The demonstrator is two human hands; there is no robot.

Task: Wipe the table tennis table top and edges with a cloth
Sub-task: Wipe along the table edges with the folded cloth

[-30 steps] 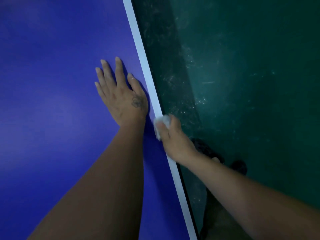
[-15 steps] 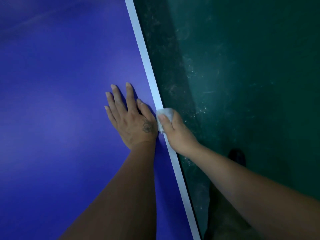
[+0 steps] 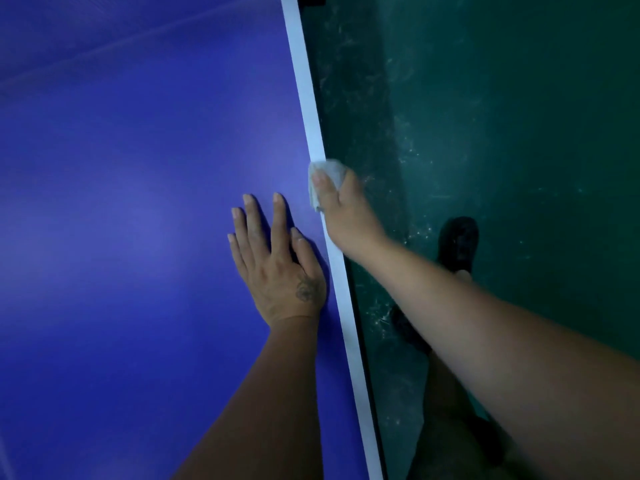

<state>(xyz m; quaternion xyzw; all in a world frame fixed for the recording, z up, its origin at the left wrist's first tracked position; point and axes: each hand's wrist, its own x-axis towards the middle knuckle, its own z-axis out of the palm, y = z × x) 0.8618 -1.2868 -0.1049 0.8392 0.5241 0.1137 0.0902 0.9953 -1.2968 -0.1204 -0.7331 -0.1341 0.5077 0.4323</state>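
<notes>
Head view: right hand (image 3: 346, 216) pinches the crumpled cloth (image 3: 329, 169), thumb on top, against the table's white edge (image 3: 304, 91). Left hand (image 3: 277, 268) lies flat, fingers spread, on the blue table top (image 3: 138, 202) just beside. Best practice, I judge: cloth folded over the rim, even pressure.

The table (image 3: 138, 209) takes up the left of the view, and its side edge runs from the top centre down to the bottom, right of centre. A stripe (image 3: 312, 133) follows that edge. The floor (image 3: 526, 140) lies to the right of the edge, lower down. The left hand (image 3: 277, 268) lies flat on the table just inside the stripe, fingers pointing away from the person. The right hand (image 3: 346, 213) is ahead of it and to its right, at the edge itself, pinching the cloth (image 3: 330, 169) against the stripe. A shoe (image 3: 459, 242) stands on the floor right of the edge, partly under the right forearm.
</notes>
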